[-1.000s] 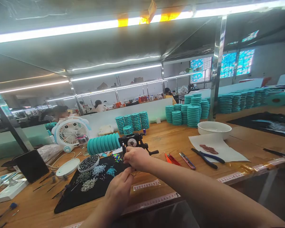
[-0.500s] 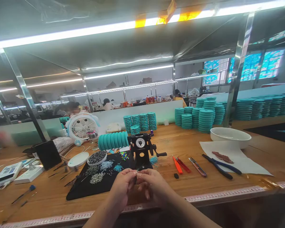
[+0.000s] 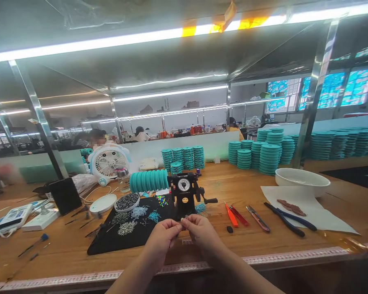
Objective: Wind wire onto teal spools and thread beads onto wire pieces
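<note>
My left hand (image 3: 163, 237) and my right hand (image 3: 201, 236) meet just in front of a black hand-cranked winder (image 3: 184, 202) with a round dial. Thumbs and forefingers pinch together at the fingertips; whatever they hold is too small to make out. Teal spools (image 3: 149, 180) line the winder's shaft to the left. By my left hand lies a black mat (image 3: 102, 243), bearing silvery small parts (image 3: 127, 228), pale blue pieces (image 3: 138, 212), light-blue short strands (image 3: 154, 216) and coloured beads (image 3: 162, 200). A white dish of dark pellets (image 3: 127, 202) rests at its back edge.
To the right lie an orange tool (image 3: 231, 215), snips (image 3: 257, 219), dark-handled pliers (image 3: 286, 218) and white paper (image 3: 331, 218) beside a white bowl (image 3: 302, 177). Teal spool stacks (image 3: 269, 159) stand behind. A fan (image 3: 109, 163) is at back left. A measuring tape (image 3: 291, 256) runs along the front edge.
The view has shifted slightly, so the bench appears a little further right. My hands stay together, with the right hand's fingers now curled in more closely.
</note>
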The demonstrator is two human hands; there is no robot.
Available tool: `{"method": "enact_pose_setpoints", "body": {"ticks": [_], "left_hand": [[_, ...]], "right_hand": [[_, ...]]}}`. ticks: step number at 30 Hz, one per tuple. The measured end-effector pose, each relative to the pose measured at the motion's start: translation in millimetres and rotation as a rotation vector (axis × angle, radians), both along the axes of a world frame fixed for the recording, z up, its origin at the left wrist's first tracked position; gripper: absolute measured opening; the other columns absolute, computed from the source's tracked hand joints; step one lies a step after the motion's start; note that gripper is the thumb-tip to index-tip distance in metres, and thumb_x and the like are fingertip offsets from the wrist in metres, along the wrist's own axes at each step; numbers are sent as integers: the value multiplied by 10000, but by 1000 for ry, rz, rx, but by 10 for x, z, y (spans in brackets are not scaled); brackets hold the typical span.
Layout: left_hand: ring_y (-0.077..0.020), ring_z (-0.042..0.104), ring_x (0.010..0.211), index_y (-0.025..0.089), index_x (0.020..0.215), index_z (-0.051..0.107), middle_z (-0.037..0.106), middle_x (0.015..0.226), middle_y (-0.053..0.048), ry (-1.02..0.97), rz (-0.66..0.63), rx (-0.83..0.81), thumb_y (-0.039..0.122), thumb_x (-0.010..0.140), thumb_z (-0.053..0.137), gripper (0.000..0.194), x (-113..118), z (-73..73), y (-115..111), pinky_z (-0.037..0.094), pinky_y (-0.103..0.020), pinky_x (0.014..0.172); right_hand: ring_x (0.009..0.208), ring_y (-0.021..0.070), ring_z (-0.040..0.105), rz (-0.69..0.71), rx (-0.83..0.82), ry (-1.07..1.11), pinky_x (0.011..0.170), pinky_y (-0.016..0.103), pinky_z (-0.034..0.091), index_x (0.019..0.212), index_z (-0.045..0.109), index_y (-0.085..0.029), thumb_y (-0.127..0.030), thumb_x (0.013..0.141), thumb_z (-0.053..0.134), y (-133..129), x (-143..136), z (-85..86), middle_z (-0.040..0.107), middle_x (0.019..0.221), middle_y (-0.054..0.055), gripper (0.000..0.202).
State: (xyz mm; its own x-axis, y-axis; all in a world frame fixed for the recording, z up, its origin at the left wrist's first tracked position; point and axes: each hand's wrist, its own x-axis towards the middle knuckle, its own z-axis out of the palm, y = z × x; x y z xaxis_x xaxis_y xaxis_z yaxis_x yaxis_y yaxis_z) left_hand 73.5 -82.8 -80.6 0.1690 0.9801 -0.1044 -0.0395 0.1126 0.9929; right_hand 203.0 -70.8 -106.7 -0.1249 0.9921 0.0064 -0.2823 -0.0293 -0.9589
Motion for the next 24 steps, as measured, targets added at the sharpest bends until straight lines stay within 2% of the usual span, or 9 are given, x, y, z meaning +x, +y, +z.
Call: {"method": "enact_pose_setpoints", "body": {"ticks": [6, 14, 19, 24], "left_hand": [[-36, 249, 384, 131, 642, 564, 409, 465, 71, 91, -5, 48, 468, 578, 709, 373, -14, -40, 20, 111, -227, 408], [-49, 278, 379, 150, 656, 546, 407, 478, 73, 174, -27, 91, 494, 625, 649, 360, -16, -84, 27, 161, -222, 398], [-61, 294, 354, 172, 673, 548, 411, 453, 79, 242, -20, 122, 488, 662, 634, 328, -9, -95, -6, 184, -222, 383], [-49, 271, 346, 187, 677, 528, 516, 512, 51, 242, -28, 102, 488, 671, 627, 317, -18, -94, -9, 155, -215, 376]], "right_hand": [[469, 86, 281, -55, 92, -184, 472, 241, 204, 578, 546, -157, -414, 632, 641, 4, 55, 28, 376, 458, -74, 279], [512, 116, 324, -66, 117, -312, 509, 256, 252, 591, 512, -175, -430, 645, 564, -2, 64, 39, 378, 503, -57, 266], [557, 145, 405, -58, 136, -357, 551, 270, 299, 607, 540, -162, -448, 632, 549, 17, 75, 5, 463, 549, -20, 287], [592, 162, 456, -57, 166, -390, 572, 272, 330, 624, 548, -168, -468, 691, 511, 8, 114, -23, 507, 581, -1, 310]]}}
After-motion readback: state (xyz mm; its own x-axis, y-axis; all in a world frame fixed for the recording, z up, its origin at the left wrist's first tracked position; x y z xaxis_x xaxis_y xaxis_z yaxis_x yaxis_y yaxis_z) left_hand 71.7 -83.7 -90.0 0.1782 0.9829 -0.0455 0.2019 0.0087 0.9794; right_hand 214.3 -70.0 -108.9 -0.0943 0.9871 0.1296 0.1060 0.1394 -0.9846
